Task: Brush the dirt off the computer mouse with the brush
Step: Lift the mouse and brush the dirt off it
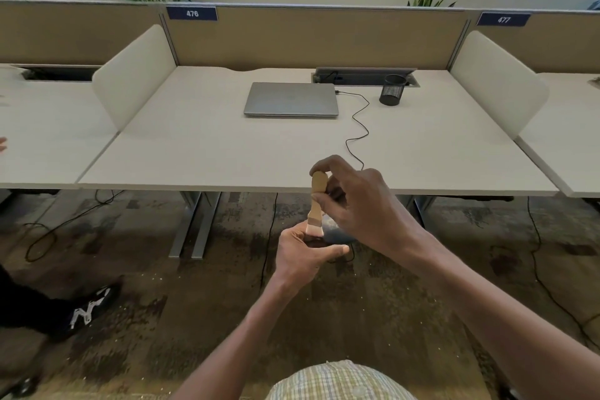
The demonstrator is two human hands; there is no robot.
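Your left hand is curled around the computer mouse, holding it in the air in front of the tabletop edge, above the floor; only a dark, rounded part of the mouse shows between your two hands. Your right hand is closed on the wooden handle of the brush, which stands nearly upright with its pale bristles pointing down onto the mouse, at or just beside your left thumb. Judged from this position, the brushing step is under way. Keep the left grip firm but shift the fingers as needed, since whatever they cover cannot be reached by the bristles. Angle the mouse so loosened dirt falls to the floor, not onto your shirt or the tabletop. Use short, light strokes directed away from you, and work the bristle tips into seams and around the wheel, which are not visible here. The black cable runs from the laptop towards your hands; leave slack in it, as a tug could drag the laptop
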